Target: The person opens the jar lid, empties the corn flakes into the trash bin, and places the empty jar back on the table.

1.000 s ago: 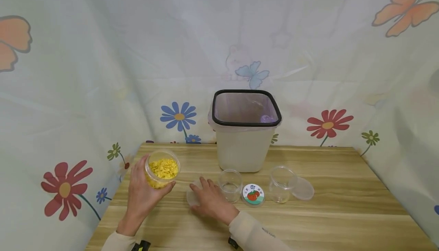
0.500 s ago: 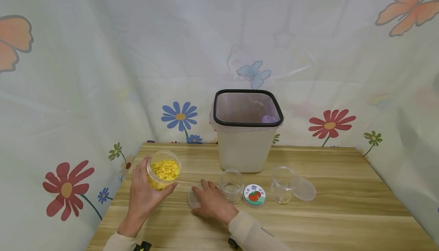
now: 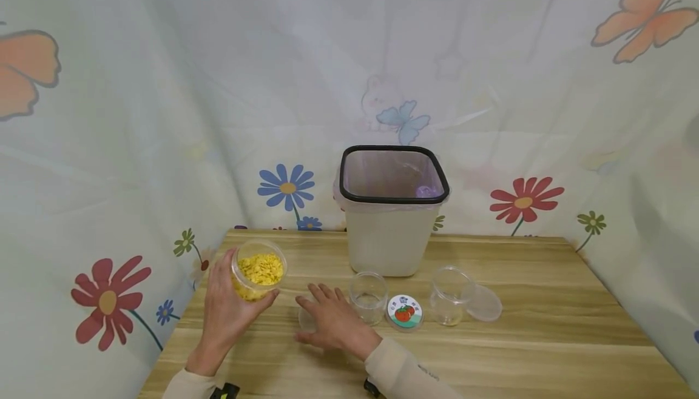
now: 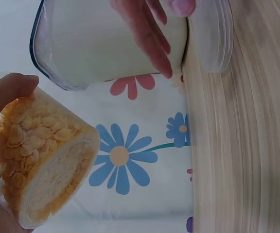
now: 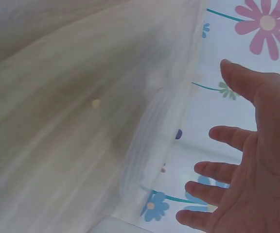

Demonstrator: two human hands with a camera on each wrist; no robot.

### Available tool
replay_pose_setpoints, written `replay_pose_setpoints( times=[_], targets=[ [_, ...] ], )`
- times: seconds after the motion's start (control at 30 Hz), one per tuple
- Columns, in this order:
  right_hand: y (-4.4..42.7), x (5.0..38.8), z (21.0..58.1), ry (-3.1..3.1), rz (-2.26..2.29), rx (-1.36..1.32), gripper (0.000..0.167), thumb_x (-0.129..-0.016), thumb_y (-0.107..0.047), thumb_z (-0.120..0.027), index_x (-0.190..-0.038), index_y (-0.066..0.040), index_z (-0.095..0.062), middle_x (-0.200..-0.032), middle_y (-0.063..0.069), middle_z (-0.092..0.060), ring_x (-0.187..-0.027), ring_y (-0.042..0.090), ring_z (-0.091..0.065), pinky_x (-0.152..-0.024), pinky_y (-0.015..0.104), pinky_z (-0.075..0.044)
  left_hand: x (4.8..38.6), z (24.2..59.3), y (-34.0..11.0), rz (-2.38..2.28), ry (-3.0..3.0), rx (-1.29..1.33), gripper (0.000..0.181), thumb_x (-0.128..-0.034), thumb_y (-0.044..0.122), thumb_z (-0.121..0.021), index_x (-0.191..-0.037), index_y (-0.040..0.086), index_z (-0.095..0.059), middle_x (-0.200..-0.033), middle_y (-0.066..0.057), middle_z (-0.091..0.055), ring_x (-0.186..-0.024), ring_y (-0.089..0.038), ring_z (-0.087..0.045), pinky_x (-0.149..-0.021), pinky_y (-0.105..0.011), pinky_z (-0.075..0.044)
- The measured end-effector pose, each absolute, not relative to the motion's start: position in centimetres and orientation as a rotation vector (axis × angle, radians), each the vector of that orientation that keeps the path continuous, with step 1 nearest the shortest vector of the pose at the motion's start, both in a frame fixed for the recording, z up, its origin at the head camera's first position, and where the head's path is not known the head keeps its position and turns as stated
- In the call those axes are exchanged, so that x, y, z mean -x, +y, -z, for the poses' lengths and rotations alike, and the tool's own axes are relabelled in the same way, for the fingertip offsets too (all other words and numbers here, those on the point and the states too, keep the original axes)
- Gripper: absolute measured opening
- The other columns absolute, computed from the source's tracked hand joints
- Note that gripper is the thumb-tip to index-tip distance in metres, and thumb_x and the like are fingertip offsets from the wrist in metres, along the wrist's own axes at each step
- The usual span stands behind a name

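Observation:
My left hand (image 3: 229,308) grips a clear plastic jar (image 3: 240,287) from its left side, raised above the table. The jar has no lid on it and holds yellow corn flakes (image 3: 262,269); its base faces the left wrist camera. My right hand (image 3: 338,320) spreads its fingers over a translucent lid (image 3: 307,320) that lies on the table and is partly hidden by the hand. In the right wrist view a gap shows between that hand's fingers (image 5: 222,172) and the lid (image 5: 142,145).
Two clear jars (image 3: 368,302) (image 3: 448,308) stand to the right on the wooden table (image 3: 519,356). Between them is a round lid with a tomato label (image 3: 404,312). Another translucent lid (image 3: 485,303) lies at the far right. Behind stands a lined bin (image 3: 390,235).
My right hand has lifted off the lid and its fingers have spread wider. The lid stays on the table. The left hand and its jar have hardly moved.

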State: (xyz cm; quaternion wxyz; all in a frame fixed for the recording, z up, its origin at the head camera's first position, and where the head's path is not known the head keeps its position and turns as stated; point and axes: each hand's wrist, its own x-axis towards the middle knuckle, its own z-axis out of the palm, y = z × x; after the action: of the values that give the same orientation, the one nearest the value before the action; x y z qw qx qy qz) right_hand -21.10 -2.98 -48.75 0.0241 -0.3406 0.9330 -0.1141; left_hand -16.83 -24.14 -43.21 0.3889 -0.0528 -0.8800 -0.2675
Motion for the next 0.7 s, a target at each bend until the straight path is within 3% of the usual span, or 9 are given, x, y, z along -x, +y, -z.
replay_pose_setpoints(
  times=[0.4, 0.7],
  targets=[
    [-1.5, 19.6, 46.1, 2.932, 0.367, 1.172, 0.075, -0.087, -0.073, -0.049, -0.149, -0.033, -0.041, -0.161, 0.004, -0.03, -0.148, 0.03, -0.03, -0.116, 0.059, -0.029, 17.2, 42.7, -23.9, 0.674, -2.215, 0.157, 0.114, -0.0496, 0.035, -0.095, -0.142, -0.001, -0.039, -0.131, -0.022, -0.052, -0.115, -0.038, -0.051, -0.092, -0.06, -0.046],
    [0.4, 18.6, 43.6, 3.02, 0.373, 1.218, 0.074, -0.087, -0.073, -0.05, -0.15, -0.034, -0.04, -0.162, 0.002, -0.028, -0.149, 0.03, -0.029, -0.116, 0.06, -0.027, 17.9, 42.0, -23.1, 0.675, -2.174, 0.213, 0.115, -0.0488, 0.034, -0.095, -0.143, 0.001, -0.039, -0.13, -0.02, -0.053, -0.113, -0.037, -0.05, -0.089, -0.056, -0.046]
  ],
)
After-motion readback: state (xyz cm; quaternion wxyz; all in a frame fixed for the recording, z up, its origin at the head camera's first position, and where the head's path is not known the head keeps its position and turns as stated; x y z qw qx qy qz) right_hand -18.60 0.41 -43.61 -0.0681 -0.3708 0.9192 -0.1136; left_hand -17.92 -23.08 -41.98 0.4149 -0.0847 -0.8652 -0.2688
